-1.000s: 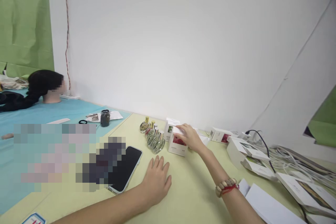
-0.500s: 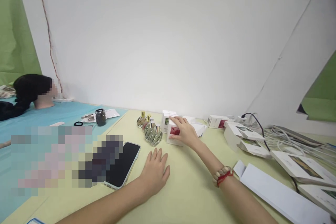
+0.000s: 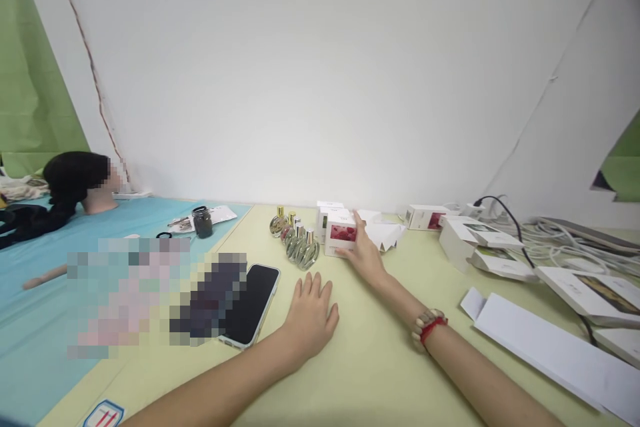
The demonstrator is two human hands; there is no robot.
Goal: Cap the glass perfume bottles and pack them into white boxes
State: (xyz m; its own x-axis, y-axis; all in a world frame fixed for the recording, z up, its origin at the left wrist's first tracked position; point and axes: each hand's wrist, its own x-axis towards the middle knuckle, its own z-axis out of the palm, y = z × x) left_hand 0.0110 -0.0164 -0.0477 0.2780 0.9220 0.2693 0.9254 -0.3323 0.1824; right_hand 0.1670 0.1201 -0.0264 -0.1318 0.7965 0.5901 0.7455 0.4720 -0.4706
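Note:
My left hand lies flat on the table, fingers spread, holding nothing, beside a black-screened smartphone. Against the right side of a small white box with a red picture, my right hand rests with thumb and fingers apart; its thumb is at the box's lower front edge. Some of its fingers are hidden. Another white box stands close behind that one. To the left of the boxes is a row of several round glass bottles with gold and silver caps.
White opened cartons and cables fill the right side. A flat white card piece lies nearer. On the blue cloth at left stand a dark jar and a mannequin head. A wall rises behind the table.
My right hand has moved from over the top of the red-picture box to its right side, uncovering the front. The camera view has shifted slightly. My left hand stays flat on the table.

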